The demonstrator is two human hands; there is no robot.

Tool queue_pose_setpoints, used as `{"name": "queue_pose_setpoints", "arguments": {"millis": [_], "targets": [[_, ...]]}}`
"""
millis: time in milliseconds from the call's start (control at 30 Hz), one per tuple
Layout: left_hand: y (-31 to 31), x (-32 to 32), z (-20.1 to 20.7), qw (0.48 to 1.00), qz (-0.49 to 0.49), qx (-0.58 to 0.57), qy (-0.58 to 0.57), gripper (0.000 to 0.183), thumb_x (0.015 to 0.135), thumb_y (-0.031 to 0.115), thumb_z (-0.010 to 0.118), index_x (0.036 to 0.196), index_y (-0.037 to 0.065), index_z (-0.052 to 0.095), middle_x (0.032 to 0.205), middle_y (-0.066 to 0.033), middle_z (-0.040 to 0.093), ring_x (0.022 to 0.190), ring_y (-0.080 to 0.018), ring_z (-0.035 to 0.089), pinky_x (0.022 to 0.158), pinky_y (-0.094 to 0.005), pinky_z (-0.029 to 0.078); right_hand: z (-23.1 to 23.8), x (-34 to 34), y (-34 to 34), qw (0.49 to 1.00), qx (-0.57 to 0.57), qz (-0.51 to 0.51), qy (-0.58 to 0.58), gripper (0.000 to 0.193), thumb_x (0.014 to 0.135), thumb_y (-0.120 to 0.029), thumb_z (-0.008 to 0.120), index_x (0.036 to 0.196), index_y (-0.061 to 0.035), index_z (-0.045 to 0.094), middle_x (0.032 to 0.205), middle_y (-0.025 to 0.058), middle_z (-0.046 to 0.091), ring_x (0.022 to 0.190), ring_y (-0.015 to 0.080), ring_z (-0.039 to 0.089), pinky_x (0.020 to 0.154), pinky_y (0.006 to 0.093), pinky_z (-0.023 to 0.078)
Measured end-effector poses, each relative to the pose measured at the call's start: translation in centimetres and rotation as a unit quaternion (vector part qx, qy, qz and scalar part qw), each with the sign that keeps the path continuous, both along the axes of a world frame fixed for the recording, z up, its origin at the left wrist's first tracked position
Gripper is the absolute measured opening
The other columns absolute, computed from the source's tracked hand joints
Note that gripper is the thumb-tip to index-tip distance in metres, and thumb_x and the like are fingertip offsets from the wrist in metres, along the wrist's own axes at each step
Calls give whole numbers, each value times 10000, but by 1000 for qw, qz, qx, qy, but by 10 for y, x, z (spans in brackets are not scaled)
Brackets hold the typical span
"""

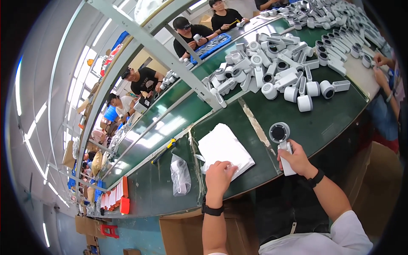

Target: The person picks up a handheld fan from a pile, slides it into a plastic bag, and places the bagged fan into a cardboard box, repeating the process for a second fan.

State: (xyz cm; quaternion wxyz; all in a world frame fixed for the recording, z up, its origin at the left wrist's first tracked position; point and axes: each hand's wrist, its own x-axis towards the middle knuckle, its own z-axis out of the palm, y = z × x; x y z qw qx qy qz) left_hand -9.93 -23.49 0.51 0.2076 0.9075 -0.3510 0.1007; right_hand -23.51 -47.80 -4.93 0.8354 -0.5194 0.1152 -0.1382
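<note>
Head view, with its middle as the clock's hub: I see a long dark-green workbench [335,127] curving past the person. Between 1 and 2 o'clock on it spreads a big heap of white-and-grey handheld devices [278,78] with round heads, lying at all angles. A stack of thin, glossy white sheets [223,146] lies slightly askew toward 5 o'clock. Near 3 o'clock is one white device with a dark-ringed round head [279,132], apart from the heap; the right hand [296,160] has its fingers clamped around the handle, and the head juts toward the hand's 11 o'clock. At half past 5, the left hand [219,175] touches the stack's near edge, fingers curled; whether they pinch a sheet, I cannot tell. A clear plastic bag with a white item inside [180,176] rests at 7 o'clock. Near 8 o'clock lies a slim yellow-and-black tool [164,151].
</note>
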Motion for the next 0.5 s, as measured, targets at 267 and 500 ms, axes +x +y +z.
{"name": "queue_pose_setpoints", "arguments": {"millis": [267, 500], "targets": [[1, 13, -4, 999, 16, -29, 12, 163, 830, 180, 703, 869, 22, 710, 810, -137, 669, 720, -280, 631, 675, -342, 491, -4, 2, -5, 1000, 9, 7, 10, 210, 908, -120, 610, 1055, -26, 494, 759, 89, 609, 549, 175, 611, 500, 317, 502], [7, 11, -2, 986, 61, -134, 78, 154, 886, 142, 643, 901, -6, 681, 765, -158, 671, 643, -262, 631, 618, -328, 485, -2, 1, -3, 1000, -5, 3, -5, 210, 905, -115, 609, 1054, -21, 495, 766, 90, 611, 555, 174, 614, 503, 316, 505]]}}
